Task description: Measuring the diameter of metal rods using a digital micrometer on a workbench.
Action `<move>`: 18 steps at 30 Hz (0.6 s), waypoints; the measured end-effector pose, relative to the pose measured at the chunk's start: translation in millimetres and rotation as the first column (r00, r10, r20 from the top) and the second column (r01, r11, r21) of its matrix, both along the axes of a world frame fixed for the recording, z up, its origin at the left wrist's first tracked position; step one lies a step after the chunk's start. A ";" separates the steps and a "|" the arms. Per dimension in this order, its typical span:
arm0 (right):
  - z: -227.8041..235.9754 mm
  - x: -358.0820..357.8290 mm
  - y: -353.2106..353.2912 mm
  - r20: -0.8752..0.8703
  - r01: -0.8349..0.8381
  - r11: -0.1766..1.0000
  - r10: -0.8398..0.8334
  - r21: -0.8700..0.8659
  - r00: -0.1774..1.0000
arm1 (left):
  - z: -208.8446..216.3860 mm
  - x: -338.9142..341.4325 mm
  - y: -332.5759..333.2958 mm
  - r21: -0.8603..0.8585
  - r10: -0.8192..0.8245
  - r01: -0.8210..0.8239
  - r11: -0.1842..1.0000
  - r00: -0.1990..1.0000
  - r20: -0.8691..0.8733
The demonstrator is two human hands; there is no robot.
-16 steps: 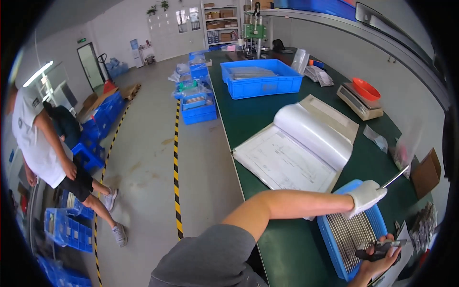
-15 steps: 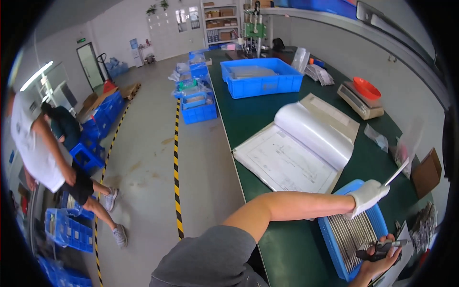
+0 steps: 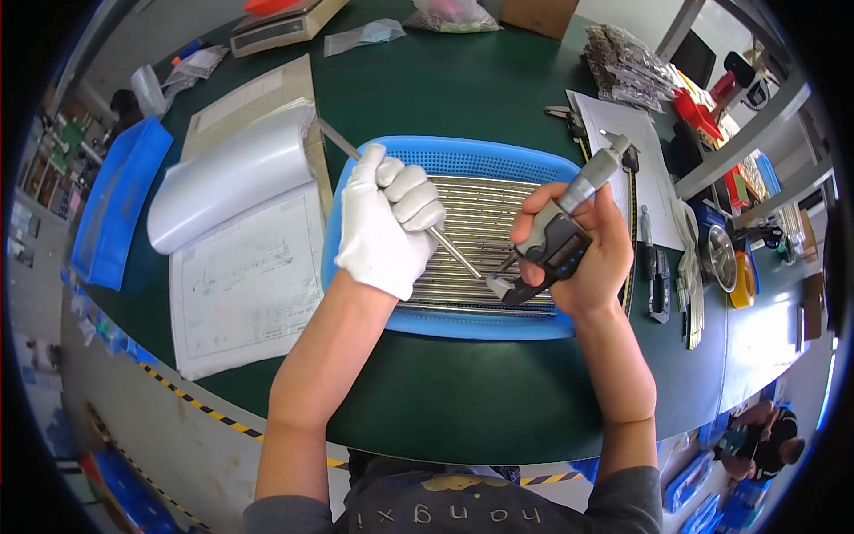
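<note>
My left hand [image 3: 387,222], in a white glove, is closed around a thin metal rod [image 3: 457,253]. One end of the rod sticks out past the thumb; the other slants down to the right. My bare right hand [image 3: 607,258] grips a digital micrometer [image 3: 559,242] with a dark body and silver barrel. The rod's lower end is at the micrometer's measuring gap; whether the faces touch it I cannot tell. Beneath both hands lies a blue plastic basket [image 3: 445,326] holding many similar metal rods [image 3: 485,209] side by side.
Left of the basket, a folder of drawings [image 3: 253,276] lies with a page curled over. A caliper [image 3: 656,280] and a second white glove [image 3: 688,267] lie to the right. Farther back are a scale [image 3: 285,27], bagged parts [image 3: 627,67] and a cardboard box [image 3: 539,16].
My view has swung from the aisle to the bench, bringing the basket to the centre. The rod and the micrometer, apart before, now meet over the basket.
</note>
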State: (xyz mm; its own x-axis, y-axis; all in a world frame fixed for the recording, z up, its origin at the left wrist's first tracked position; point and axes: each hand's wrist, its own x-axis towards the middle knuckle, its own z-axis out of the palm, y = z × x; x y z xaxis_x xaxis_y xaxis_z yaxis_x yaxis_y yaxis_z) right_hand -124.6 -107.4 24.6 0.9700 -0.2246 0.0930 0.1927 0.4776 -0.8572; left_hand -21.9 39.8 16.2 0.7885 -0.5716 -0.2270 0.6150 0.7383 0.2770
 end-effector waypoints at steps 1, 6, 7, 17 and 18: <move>-1.8 -2.9 0.3 -0.004 -0.026 1.000 0.026 0.001 1.000 | 0.9 -3.3 -1.6 0.017 -0.014 0.014 1.000 1.000 -0.002; -4.0 -4.6 6.9 -0.040 -0.113 0.990 0.117 0.079 0.992 | 2.9 -12.0 6.0 -0.113 -0.091 0.113 0.987 0.979 0.185; -2.7 -4.1 8.1 -0.052 -0.115 0.991 0.119 0.066 0.992 | 6.3 -15.0 6.4 -0.107 -0.093 0.117 0.987 0.974 0.205; 0.3 -1.9 6.8 -0.078 -0.141 0.984 0.149 0.105 0.986 | 4.1 -20.7 6.6 -0.268 -0.094 0.154 0.951 0.970 0.224; 0.5 -1.5 6.6 -0.080 -0.138 0.982 0.149 0.127 0.986 | 4.4 -20.4 6.5 -0.284 -0.089 0.155 0.946 0.969 0.232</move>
State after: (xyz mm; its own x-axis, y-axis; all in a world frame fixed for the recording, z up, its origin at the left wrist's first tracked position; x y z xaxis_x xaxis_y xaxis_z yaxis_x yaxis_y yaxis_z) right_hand -126.1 -100.9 25.2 0.9961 -0.0865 -0.0146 0.0400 0.5956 -0.8023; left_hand -42.3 46.4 20.5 0.7194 -0.6816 0.1339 0.6562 0.7301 0.1905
